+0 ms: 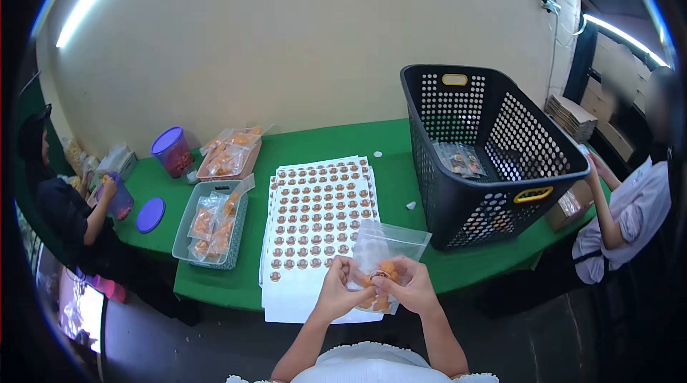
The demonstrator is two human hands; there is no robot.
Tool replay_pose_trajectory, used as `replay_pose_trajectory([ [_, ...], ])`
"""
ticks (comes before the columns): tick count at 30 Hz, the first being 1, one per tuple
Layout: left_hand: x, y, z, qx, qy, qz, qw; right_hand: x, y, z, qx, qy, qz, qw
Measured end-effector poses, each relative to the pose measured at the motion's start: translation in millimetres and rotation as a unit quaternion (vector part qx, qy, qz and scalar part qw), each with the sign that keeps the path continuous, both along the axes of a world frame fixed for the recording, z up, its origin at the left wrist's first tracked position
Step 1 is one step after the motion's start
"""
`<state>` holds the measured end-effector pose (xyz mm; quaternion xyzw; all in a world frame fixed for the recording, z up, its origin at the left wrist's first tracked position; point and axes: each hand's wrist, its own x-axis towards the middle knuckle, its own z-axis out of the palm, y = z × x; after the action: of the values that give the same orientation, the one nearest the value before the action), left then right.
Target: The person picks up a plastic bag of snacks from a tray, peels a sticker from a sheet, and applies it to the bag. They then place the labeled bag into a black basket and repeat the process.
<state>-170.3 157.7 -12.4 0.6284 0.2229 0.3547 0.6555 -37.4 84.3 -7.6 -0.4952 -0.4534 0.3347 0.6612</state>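
The left hand [342, 286] and right hand [413, 288] both pinch a clear bag [390, 241] of orange snacks [379, 303], with a small round sticker [380, 275] between them. The bag is up by the near edge of the green bench [308, 143]. From the bag, sheets of stickers [319, 217] lie toward 11 o'clock, a tub [187, 212] of filled bags [203, 222] sits near 10 o'clock, and a black basket [458, 220] stands between 1 and 2 o'clock. Pressing on wrinkly plastic could crease the sticker. Squeezing hard could crush the snacks. I cannot tell if the bag's top is sealed; if not, tipping it could spill them.
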Motion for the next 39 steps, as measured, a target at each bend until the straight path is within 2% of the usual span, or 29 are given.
replay_pose_trajectory([
  [1, -8, 0, 9, -0.001, 0.002, -0.01, 1.0, -7, -4, 1, -0.001, 0.002, -0.01, 1.0],
  [3, -24, -3, 30, 0.049, 0.07, -0.133, 0.987, -19, -12, 5, -0.046, 0.037, -0.003, 0.998],
  [4, -31, 3, 29, 0.096, 0.116, -0.159, 0.976, -23, -15, 5, -0.045, 0.035, -0.017, 0.998],
  [5, -35, 9, 27, 0.1, 0.11, -0.171, 0.974, -26, -19, 3, -0.061, 0.055, 0.003, 0.997],
  [7, -39, 19, 19, 0.081, 0.089, -0.151, 0.981, -35, -28, 2, -0.074, 0.071, 0.009, 0.995],
  [8, -38, 18, 13, 0.02, 0.023, -0.111, 0.993, -42, -33, 3, -0.103, 0.079, 0.024, 0.991],
  [11, -39, 14, 26, 0.001, -0.004, -0.139, 0.99, -65, -43, -4, -0.135, 0.103, 0.044, 0.985],
  [13, -37, 11, 16, 0.025, 0.032, -0.165, 0.985, -73, -52, -11, -0.183, 0.023, 0.037, 0.982],
  [15, -34, 3, 3, -0.04, -0.01, -0.166, 0.985, -77, -60, -9, -0.206, 0.011, 0.018, 0.978],
  [17, -34, -3, -1, -0.025, -0.03, -0.169, 0.985, -77, -70, -19, -0.182, 0.003, -0.001, 0.983],
  [19, -37, -10, -1, 0.009, 0.076, -0.203, 0.976, -71, -76, -15, -0.161, 0.04, 0.002, 0.986],
  [23, -33, -30, 4, -0.009, 0.058, -0.263, 0.963, -64, -82, -2, -0.08, 0.022, 0.002, 0.997],
  [25, -29, -37, -12, 0.028, 0.004, -0.246, 0.969, -64, -83, 3, -0.07, -0.004, 0.032, 0.997],
  [26, -30, -37, -16, -0.01, 0.021, -0.243, 0.97, -62, -84, 1, -0.037, -0.087, 0.011, 0.995],
  [27, -31, -37, -15, -0.049, 0.037, -0.238, 0.969, -59, -87, 4, -0.035, -0.092, 0.015, 0.995],
  [28, -32, -36, -12, -0.155, -0.018, -0.281, 0.947, -56, -91, 7, -0.069, -0.083, 0.02, 0.994],
  [29, -32, -41, -6, -0.153, -0.02, -0.279, 0.948, -53, -94, 9, -0.103, -0.072, 0.024, 0.992],
  [30, -32, -46, 4, -0.058, -0.002, -0.273, 0.96, -50, -96, 7, -0.102, -0.074, 0.027, 0.992],
  [32, -27, -54, 5, 0.166, 0.032, -0.268, 0.948, -44, -96, -2, -0.057, -0.086, -0.074, 0.992],
  [33, -23, -62, 7, 0.167, 0.031, -0.264, 0.949, -41, -97, -4, -0.056, -0.088, -0.07, 0.992],
  [35, -15, -81, 13, 0.284, 0.064, -0.189, 0.938, -33, -98, -7, -0.058, -0.174, -0.156, 0.971],
  [36, -9, -88, 8, 0.313, 0.057, -0.174, 0.932, -31, -94, -13, -0.007, -0.215, -0.206, 0.955],
  [39, 2, -109, 3, 0.311, 0.051, -0.112, 0.942, -21, -98, -14, 0.012, -0.245, -0.225, 0.943],
])
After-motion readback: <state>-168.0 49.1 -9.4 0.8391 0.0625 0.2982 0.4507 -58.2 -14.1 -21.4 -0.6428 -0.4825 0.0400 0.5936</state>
